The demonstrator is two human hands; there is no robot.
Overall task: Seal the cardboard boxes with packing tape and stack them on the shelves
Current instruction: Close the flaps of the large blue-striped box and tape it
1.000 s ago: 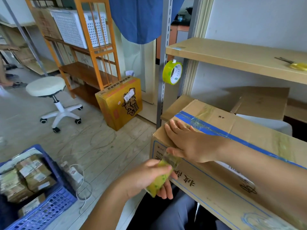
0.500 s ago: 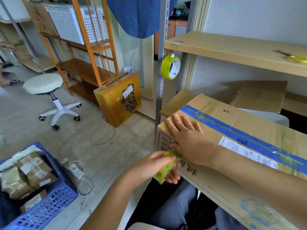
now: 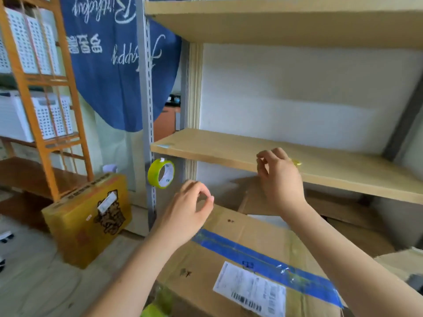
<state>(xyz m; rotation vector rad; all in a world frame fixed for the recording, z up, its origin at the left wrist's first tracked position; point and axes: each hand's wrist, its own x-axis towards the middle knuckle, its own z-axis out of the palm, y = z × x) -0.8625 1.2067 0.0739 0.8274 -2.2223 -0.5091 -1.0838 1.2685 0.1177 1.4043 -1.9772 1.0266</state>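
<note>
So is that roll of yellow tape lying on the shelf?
No, the yellow tape roll hangs from the grey upright post, below the shelf board.

L hand (image 3: 190, 208) & R hand (image 3: 280, 177) raised (fingers loosely curled, holding nothing).

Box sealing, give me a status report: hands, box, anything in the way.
Left hand loosely curled, holding nothing. Right hand raised at the shelf edge, yellow item behind it unclear. Box below, blue tape across top. Tape roll hangs on the post.
</note>
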